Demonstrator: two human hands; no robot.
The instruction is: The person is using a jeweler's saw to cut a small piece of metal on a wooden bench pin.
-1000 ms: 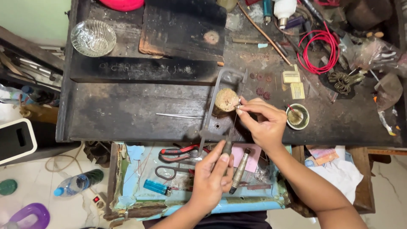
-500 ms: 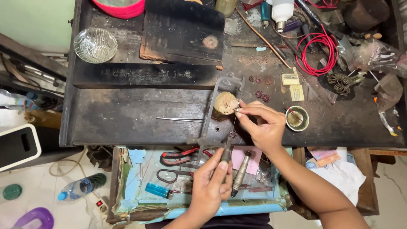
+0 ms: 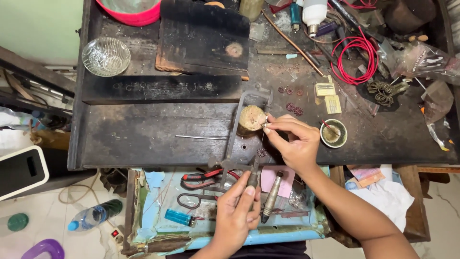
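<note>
My left hand point(image 3: 238, 211) is clamped on the jeweller's saw point(image 3: 252, 178) handle at six o'clock, while my right hand point(image 3: 293, 142) pinches a tiny piece against the wooden peg point(image 3: 251, 118).

A dark, scorched wooden table point(image 3: 143, 134) filled most of the view, an open drawer point(image 3: 158, 230) lined in pale blue under its front edge. To the left lay a pale tiled floor point(image 3: 28, 240) and a light green wall point(image 3: 38, 29).
</note>
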